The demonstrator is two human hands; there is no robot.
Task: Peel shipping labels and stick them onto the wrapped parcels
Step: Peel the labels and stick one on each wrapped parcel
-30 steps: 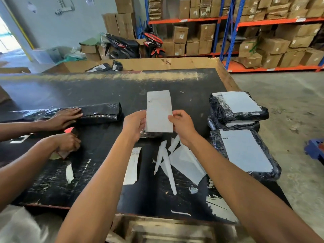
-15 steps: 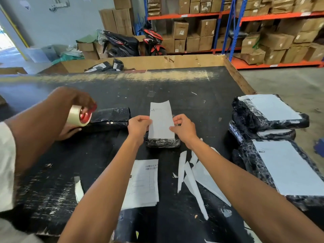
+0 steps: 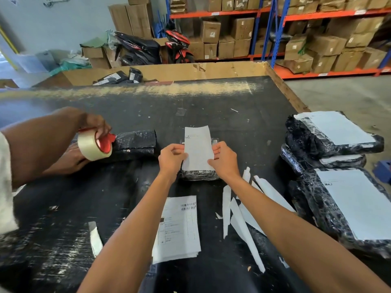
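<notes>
The black desk (image 3: 211, 98) carries a stack of wrapped parcels (image 3: 330, 144) at the right, each with a white label on top. Near the front edge lies a pile of label sheets (image 3: 179, 229) with barcodes, the print too small to read. The left hand (image 3: 171, 159) and right hand (image 3: 224, 160) each pinch a side edge of a shipping label (image 3: 197, 148), their grip closed on it, over a small parcel (image 3: 200, 174) at mid-desk.

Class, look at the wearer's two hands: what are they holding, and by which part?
Both hold one shipping label above the small wrapped parcel: the left hand pinches its left edge, the right hand its right edge.
</notes>
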